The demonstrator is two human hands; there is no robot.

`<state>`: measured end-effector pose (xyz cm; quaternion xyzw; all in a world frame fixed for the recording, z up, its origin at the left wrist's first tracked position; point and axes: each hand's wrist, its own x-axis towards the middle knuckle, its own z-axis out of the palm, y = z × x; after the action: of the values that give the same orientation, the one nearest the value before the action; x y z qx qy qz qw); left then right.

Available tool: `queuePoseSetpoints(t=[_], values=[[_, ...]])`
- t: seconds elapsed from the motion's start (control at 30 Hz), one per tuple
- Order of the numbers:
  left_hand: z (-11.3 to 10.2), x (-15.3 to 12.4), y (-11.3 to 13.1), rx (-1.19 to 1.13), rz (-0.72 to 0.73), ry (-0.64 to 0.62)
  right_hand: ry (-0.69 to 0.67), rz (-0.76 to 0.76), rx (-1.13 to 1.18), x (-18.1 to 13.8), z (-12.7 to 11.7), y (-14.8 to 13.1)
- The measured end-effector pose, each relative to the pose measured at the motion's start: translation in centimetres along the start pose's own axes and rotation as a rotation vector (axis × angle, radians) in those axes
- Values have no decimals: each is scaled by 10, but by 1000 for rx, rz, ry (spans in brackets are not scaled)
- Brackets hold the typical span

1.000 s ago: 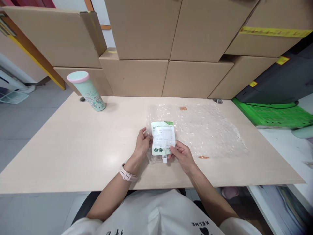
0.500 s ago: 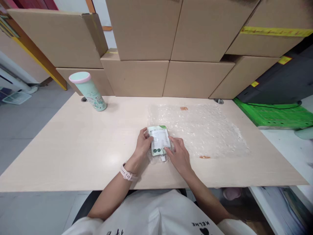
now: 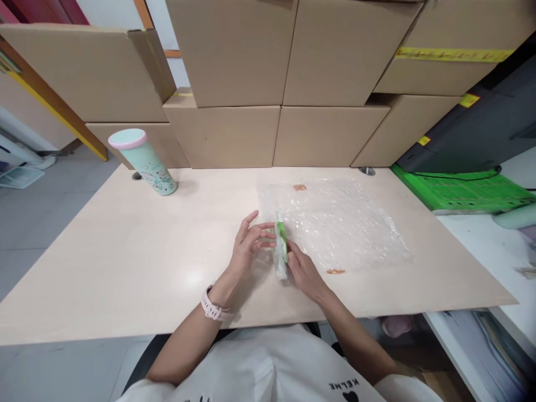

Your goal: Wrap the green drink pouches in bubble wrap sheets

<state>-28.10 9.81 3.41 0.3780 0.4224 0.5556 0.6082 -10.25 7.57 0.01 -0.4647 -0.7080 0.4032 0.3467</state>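
A white and green spouted pouch [image 3: 280,245] stands on its edge at the near left corner of a clear bubble-wrap sheet [image 3: 339,223]. My right hand [image 3: 304,271] grips the pouch from its right side, fingers closed on it. My left hand [image 3: 249,248] is just left of the pouch with fingers spread, the fingertips touching or nearly touching it. A pale watch strap is on my left wrist. Both hands rest over the light wooden table [image 3: 125,262].
A mint-green tumbler with a pink rim [image 3: 142,162] stands at the table's far left. Stacked cardboard boxes [image 3: 272,84] line the back edge. A green mat [image 3: 464,192] under a dark case lies at the right. Small brown tape bits sit on the bubble wrap.
The pouch lay flat under both hands; now it is turned up on its edge. My left hand has let go and opened, while my right hand keeps hold.
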Motion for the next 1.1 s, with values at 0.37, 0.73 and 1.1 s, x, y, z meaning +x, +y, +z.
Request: queuePoseSetpoints(t=[0.37, 0.73, 1.1], values=[[15, -10, -29, 974, 411, -452, 132, 283, 130, -2, -31, 25], [18, -12, -41, 916, 432, -345, 328, -189, -298, 1, -18, 6], [12, -7, -25, 158, -133, -47, 301, -52, -335, 2, -13, 6]])
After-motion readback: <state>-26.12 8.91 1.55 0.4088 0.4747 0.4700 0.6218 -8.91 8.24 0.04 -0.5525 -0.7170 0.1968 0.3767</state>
